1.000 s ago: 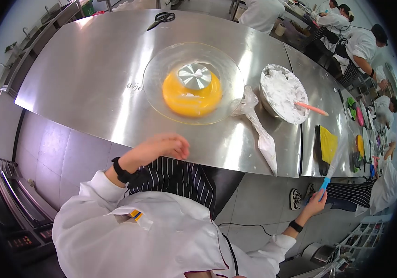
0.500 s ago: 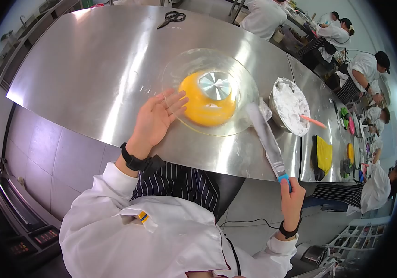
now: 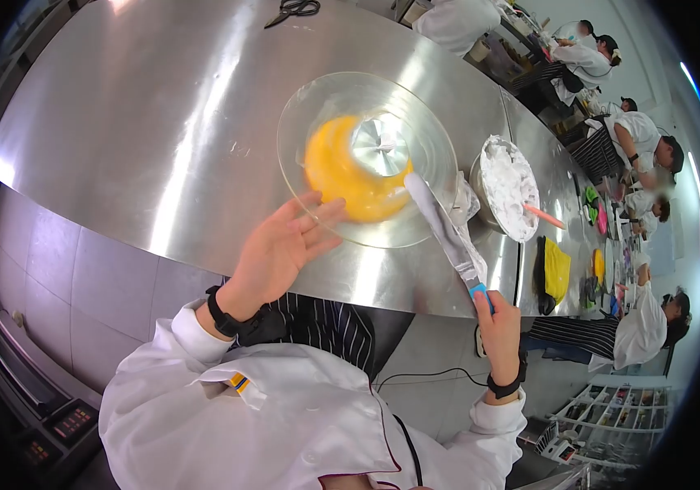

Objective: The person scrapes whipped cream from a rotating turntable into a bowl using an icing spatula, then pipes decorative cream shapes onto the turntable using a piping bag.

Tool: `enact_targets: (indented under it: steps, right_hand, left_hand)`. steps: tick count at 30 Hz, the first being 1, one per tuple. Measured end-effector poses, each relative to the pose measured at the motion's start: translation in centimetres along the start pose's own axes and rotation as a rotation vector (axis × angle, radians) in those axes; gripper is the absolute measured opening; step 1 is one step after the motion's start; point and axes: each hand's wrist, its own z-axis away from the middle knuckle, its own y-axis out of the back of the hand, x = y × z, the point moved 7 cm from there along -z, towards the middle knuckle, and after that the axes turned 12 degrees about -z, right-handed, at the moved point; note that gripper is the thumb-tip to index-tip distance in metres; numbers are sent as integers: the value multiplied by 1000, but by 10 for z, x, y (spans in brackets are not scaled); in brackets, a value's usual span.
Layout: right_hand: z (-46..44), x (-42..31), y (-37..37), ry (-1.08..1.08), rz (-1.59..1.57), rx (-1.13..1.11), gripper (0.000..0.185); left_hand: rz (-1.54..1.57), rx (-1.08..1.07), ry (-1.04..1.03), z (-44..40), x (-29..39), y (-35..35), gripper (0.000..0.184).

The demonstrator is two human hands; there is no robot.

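The left hand (image 3: 272, 249) is open with its fingers apart and has hold of nothing that I can see. It is at the near rim of a clear glass plate (image 3: 437, 147), which lies on the metal surface (image 3: 137, 106). The right hand (image 3: 497, 322) is closed around the blue handle (image 3: 479, 291) of a long spatula (image 3: 444, 229), and white cream is on its blade. The blade reaches over the rim, its tip close to a yellow round mass (image 3: 325, 159); whether they touch, I cannot tell. This mass shows within the plate's outline, beside a shiny disc (image 3: 382, 145). To the right of the plate stands a bowl of white cream (image 3: 509, 181) with an orange handle (image 3: 544, 216) leaning out.
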Motion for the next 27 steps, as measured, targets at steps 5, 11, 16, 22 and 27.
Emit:
enact_targets:
  steps: [5,11,16,22,27]
  right_hand:
    - [-4,-4,-4,38,77,-31,27]
    - [-1,-15,-10,2,88,-71,26]
    - [1,-22,-14,23,68,-71,27]
    - [0,-29,-21,32,10,-40,31]
    - [0,-30,-24,35,62,-39,30]
  left_hand:
    - [139,51,-80,-13,2,25,60]
    - [114,-46,-1,2,-16,10,63]
    - [107,35,-119,-5,5,25,67]
    - [38,-111,-56,4,-26,5,71]
    - [153,61,-220,-1,0,24,73]
